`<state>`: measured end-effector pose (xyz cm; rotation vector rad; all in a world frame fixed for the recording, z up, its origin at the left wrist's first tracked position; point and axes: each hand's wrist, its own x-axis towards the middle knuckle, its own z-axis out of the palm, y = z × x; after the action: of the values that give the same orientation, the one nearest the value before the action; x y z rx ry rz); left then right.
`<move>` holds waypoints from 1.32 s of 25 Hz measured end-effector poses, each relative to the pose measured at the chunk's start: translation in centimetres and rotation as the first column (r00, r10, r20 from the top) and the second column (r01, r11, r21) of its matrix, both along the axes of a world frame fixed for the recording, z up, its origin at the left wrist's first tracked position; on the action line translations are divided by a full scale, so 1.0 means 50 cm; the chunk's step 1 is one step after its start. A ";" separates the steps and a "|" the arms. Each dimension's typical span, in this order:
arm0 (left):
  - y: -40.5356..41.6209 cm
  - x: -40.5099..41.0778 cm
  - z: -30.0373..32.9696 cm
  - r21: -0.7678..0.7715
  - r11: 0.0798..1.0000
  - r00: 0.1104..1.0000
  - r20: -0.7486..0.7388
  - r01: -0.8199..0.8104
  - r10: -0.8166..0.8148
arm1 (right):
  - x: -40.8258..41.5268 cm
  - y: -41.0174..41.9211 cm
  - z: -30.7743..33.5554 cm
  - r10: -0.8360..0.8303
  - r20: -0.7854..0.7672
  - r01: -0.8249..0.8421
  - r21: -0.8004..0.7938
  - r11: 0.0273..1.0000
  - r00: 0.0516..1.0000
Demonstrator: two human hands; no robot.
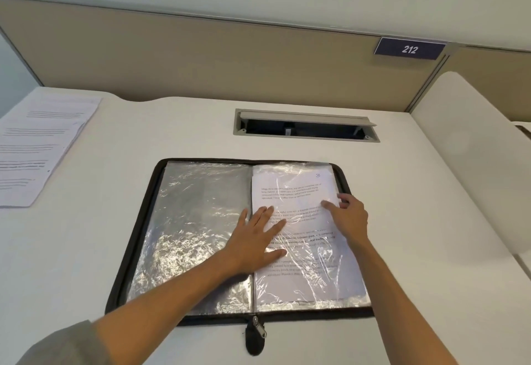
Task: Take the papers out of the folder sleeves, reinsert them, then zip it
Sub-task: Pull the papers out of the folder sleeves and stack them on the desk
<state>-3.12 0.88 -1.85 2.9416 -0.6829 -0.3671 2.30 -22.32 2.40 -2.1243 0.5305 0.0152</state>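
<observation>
Both hands on open folder (138, 249): left hand (255, 238) flat, right hand (349, 215) at paper (298, 192) edge.

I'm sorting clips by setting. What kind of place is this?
Probably an office cubicle: a white desk with a beige partition behind it, a number plate reading 212, and a cable hatch set into the desktop.

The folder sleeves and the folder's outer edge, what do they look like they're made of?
The sleeves look like thin clear plastic film: glossy, crinkled, throwing bright glare, with printed paper readable through the right one. The folder's outer edge looks like matte black fabric, probably woven, though the texture is too fine to confirm. The zipper pull looks like shiny metal.
</observation>
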 end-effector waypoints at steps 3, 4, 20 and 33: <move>-0.002 -0.002 0.012 0.001 1.000 0.999 0.035 -0.002 0.002 | 0.049 -0.005 0.003 0.035 -0.009 -0.035 -0.006 0.999 0.999; -0.002 0.000 0.017 -0.007 1.000 0.999 0.041 -0.001 0.001 | 0.064 -0.002 0.004 0.056 -0.013 -0.056 -0.022 0.998 0.998; -0.007 0.319 0.092 -0.557 0.610 0.825 -0.415 -0.564 0.384 | 0.096 -0.032 0.056 0.182 -0.016 -0.158 0.428 0.890 0.983; -0.041 0.317 0.080 -0.618 0.605 0.856 -0.261 -0.503 0.445 | 0.096 -0.052 0.033 0.262 0.041 -0.250 0.464 0.850 0.964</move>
<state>12.72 -1.18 2.16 2.2475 0.0353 -0.1337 7.12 -24.93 4.05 -1.7032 0.2196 0.2935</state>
